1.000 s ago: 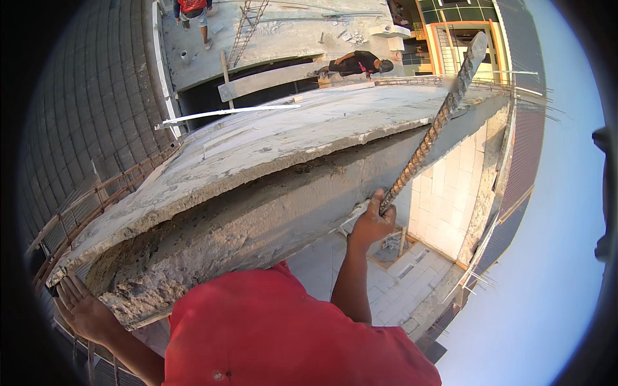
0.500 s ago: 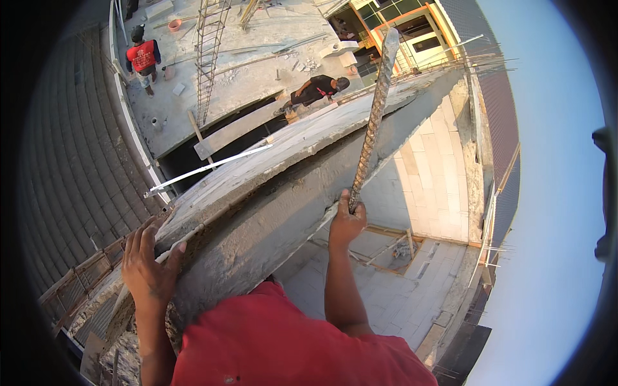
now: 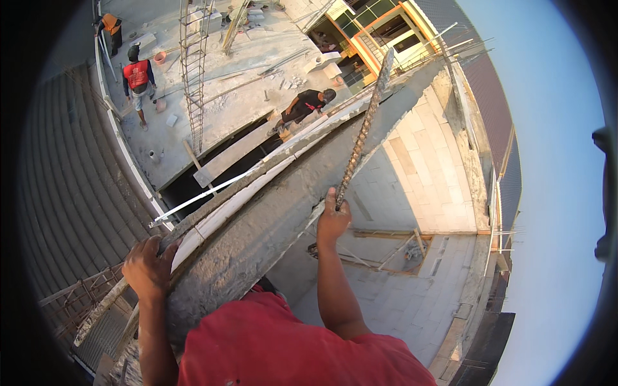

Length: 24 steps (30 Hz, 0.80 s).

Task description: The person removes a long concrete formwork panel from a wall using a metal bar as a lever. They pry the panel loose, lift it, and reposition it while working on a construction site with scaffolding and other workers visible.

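Note:
My right hand (image 3: 334, 219) is closed around the lower part of a ribbed steel bar (image 3: 360, 138). The bar slants up and away to the right, and a short end shows below my wrist. At the left, my left hand (image 3: 149, 267) has its fingers curled over the near end of a long, cement-crusted board (image 3: 219, 212). That board lies along the far side of a grey concrete beam (image 3: 257, 222), which runs from lower left to upper right in front of me. The left fingertips are partly hidden behind the board's edge.
Below right of the beam is a deep space with pale block walls (image 3: 431, 167). A slab (image 3: 238, 90) lies lower beyond it, with a dark opening and a lattice of steel bars (image 3: 193, 77). Co-workers (image 3: 136, 77) are there, one (image 3: 302, 106) lying or leaning by the wall.
The board has tipped, showing a narrower face, and its near end now juts out past my left hand. My left fingers have curled in. The bar and right hand shifted slightly left and down.

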### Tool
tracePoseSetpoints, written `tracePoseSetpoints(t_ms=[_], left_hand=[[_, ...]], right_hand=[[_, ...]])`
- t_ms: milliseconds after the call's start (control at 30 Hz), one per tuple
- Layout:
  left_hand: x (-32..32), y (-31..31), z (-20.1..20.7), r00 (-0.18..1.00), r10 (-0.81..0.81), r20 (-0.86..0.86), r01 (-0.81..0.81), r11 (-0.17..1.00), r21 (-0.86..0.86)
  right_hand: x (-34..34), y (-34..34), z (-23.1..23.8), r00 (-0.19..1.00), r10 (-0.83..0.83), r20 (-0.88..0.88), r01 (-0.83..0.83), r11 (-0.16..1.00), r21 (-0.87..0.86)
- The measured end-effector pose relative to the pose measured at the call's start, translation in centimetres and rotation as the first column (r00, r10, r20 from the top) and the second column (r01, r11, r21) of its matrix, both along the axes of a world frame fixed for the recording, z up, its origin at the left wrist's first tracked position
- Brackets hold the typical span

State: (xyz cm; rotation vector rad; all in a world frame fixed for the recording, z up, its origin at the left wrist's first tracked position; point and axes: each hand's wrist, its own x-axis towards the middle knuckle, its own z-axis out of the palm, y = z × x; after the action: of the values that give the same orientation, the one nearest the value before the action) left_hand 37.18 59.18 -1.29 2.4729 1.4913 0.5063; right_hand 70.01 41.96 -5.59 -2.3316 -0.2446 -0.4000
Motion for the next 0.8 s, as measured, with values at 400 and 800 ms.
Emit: tracePoseSetpoints(t_ms=[400, 800], left_hand=[[0.3, 0.5, 0.5, 0.998, -0.038, -0.049, 0.035, 0.998, -0.053], [-0.2, 0.1, 2.0, 0.976, -0.216, -0.040, 0.206, 0.963, -0.172]], right_hand=[[-0.1, 0.1, 0.3, 0.993, 0.009, -0.116, -0.006, 1.000, 0.029], [-0.3, 0.6, -0.3, 0.997, -0.004, -0.080, 0.013, 0.995, 0.103]])
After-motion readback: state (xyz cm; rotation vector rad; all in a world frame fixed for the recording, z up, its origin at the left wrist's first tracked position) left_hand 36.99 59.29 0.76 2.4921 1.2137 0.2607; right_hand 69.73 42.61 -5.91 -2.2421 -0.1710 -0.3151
